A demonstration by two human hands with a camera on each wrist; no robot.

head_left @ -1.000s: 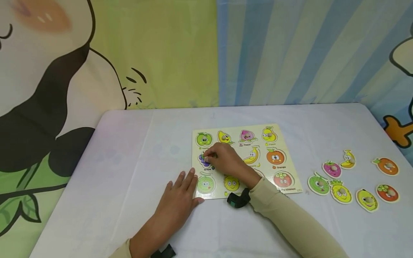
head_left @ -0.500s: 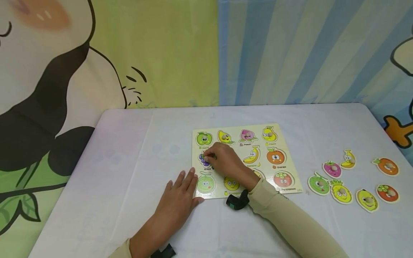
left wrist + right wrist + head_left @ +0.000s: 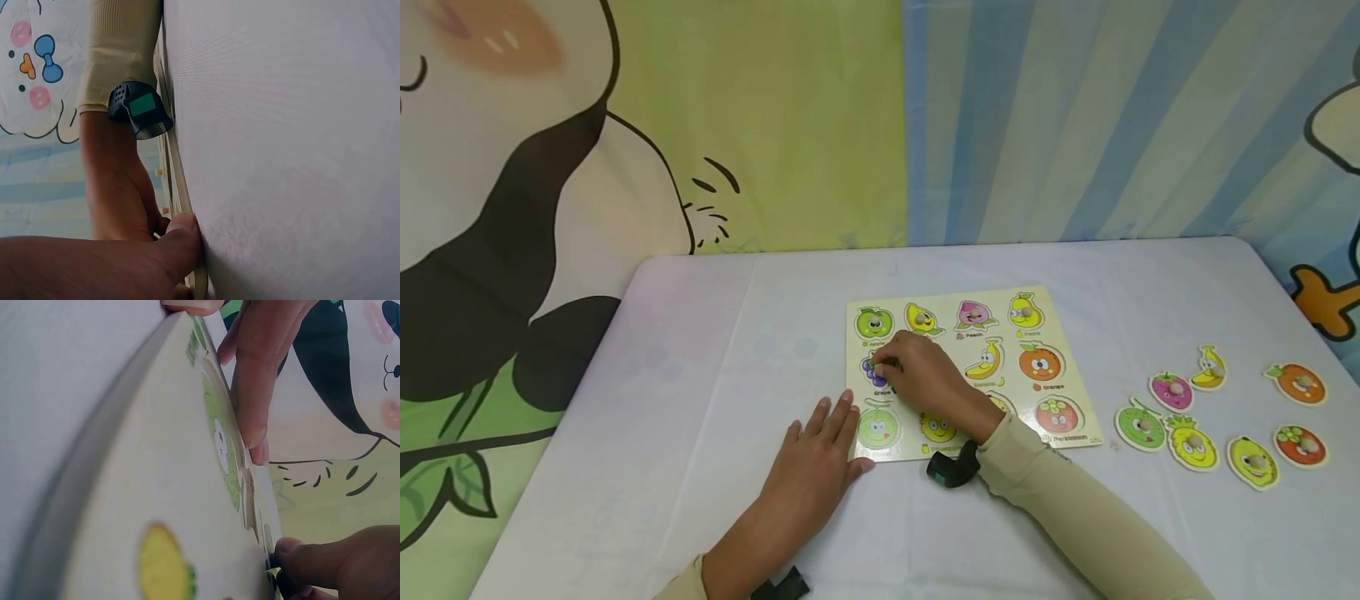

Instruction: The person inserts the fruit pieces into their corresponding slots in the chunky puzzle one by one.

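Four fruit pieces, a green apple (image 3: 874,323), a yellow mango (image 3: 919,319), a pink peach (image 3: 975,315) and a yellow pear (image 3: 1026,313), fill the far row of the puzzle board (image 3: 1026,400) in the head view. The right hand (image 3: 927,369) pinches the grape piece (image 3: 872,375) at the board's left side; whether it is fully seated cannot be told. Printed faces show in the melon recess (image 3: 878,428), banana recess (image 3: 985,363), orange recess (image 3: 1041,365) and persimmon recess (image 3: 1057,417). The left hand (image 3: 812,462), fingers extended and gripping nothing, touches the near left corner. The right hand and sleeve (image 3: 1075,508) hide part of the board. Seven loose pieces (image 3: 1192,448) lie to the right on the white-covered surface (image 3: 760,333). "Peach", "Orange" and "Grape" are readable.

Left wrist view: the left thumb (image 3: 184,240) touches the board's edge; beyond it, a dark wrist device (image 3: 142,109) bears a green patch.

Right wrist view: the left hand's fingers (image 3: 256,369) lie along the edge by the melon face; the right thumb (image 3: 306,553) meets a dark piece, its details blurred.
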